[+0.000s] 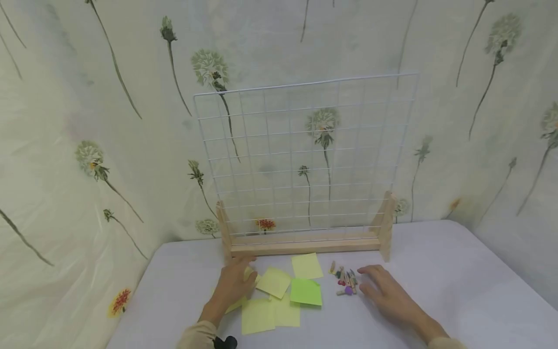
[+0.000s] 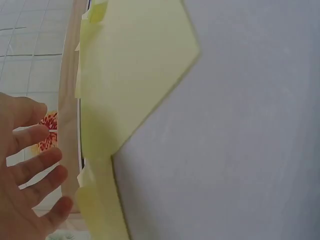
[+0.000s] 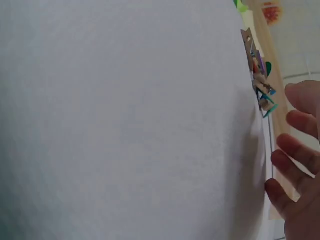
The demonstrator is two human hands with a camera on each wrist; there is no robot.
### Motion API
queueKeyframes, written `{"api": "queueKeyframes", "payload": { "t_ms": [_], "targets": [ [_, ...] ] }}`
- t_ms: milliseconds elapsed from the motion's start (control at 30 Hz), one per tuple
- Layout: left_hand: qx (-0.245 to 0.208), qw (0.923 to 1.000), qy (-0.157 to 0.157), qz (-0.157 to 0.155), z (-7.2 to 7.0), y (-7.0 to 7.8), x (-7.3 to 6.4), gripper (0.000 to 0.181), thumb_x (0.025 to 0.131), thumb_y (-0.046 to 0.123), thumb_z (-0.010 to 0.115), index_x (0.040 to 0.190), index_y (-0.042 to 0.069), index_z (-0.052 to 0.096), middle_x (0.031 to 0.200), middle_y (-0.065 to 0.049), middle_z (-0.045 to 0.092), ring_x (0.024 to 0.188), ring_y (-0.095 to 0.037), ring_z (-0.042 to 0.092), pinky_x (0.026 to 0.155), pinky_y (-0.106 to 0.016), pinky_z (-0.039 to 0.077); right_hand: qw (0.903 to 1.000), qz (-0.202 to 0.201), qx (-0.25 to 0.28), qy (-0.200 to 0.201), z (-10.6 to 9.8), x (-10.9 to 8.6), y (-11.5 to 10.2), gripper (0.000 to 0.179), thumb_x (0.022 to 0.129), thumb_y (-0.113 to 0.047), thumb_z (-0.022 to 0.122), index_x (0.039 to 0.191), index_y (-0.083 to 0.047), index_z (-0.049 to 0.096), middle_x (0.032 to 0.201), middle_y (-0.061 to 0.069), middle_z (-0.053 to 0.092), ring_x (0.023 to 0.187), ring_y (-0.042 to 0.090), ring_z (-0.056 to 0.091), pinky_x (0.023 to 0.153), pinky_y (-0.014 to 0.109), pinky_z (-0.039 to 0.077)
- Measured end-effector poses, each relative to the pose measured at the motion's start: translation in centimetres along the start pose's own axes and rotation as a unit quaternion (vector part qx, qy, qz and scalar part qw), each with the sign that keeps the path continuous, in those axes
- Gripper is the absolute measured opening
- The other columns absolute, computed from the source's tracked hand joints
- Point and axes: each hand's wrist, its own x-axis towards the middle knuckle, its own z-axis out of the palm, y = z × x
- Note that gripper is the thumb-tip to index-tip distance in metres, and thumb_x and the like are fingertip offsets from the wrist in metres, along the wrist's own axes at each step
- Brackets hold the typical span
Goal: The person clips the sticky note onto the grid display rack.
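Note:
My left hand (image 1: 233, 287) hovers over the left side of a spread of yellow sticky notes (image 1: 258, 316), partly covering some of them. In the left wrist view its fingers (image 2: 42, 165) are apart and gently bent, holding nothing. A bright green sticky note (image 1: 306, 292) lies at the right of the spread. Right of the notes is a small heap of wooden clothespins (image 1: 347, 279), some with coloured decorations such as a purple one. Just beside that heap is my right hand (image 1: 390, 298), its fingers (image 3: 295, 150) loosely spread with nothing in them.
Behind the notes stands a white wire grid (image 1: 289, 152) upright in a wooden base (image 1: 305, 245). A white cloth covers the table (image 1: 440, 271). Flower-printed curtains (image 1: 462, 160) hang behind and at the sides. Something black (image 1: 225, 342) shows by the left sleeve.

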Motion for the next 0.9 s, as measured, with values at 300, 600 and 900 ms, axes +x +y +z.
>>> {"api": "queueKeyframes", "payload": {
  "t_ms": [300,600,900],
  "targets": [
    [-0.077,0.9960,-0.044,-0.010,1.7,-0.1,0.1,0.039,0.091,0.019,0.059,0.128,0.008,0.054,0.130,-0.012,0.055,0.120,-0.035,0.052,0.100,-0.054,0.041,0.9999,0.013,0.000,0.011,0.8,-0.6,-0.8,0.024,0.091,-0.025,0.062,0.112,-0.016,0.061,0.110,-0.008,0.058,0.107,0.019,0.054,0.092,0.045,0.045],
    [-0.068,0.9968,-0.042,0.008,2.7,0.0,0.8,0.037,0.092,0.018,0.057,0.126,0.007,0.055,0.129,-0.013,0.056,0.118,-0.035,0.052,0.096,-0.055,0.042,0.9990,0.033,0.025,0.014,1.5,-1.1,-1.2,0.023,0.090,-0.027,0.062,0.112,-0.019,0.060,0.108,-0.012,0.059,0.100,0.007,0.056,0.089,0.034,0.048],
    [-0.050,0.9982,-0.005,0.032,4.0,-0.3,1.3,0.033,0.089,0.016,0.059,0.121,0.008,0.060,0.117,-0.013,0.061,0.106,-0.033,0.054,0.084,-0.050,0.045,0.9970,0.042,0.053,0.039,2.3,-1.2,-1.4,0.022,0.090,-0.023,0.064,0.111,-0.017,0.061,0.103,-0.011,0.058,0.090,-0.004,0.052,0.082,0.026,0.048]
  ]
}}
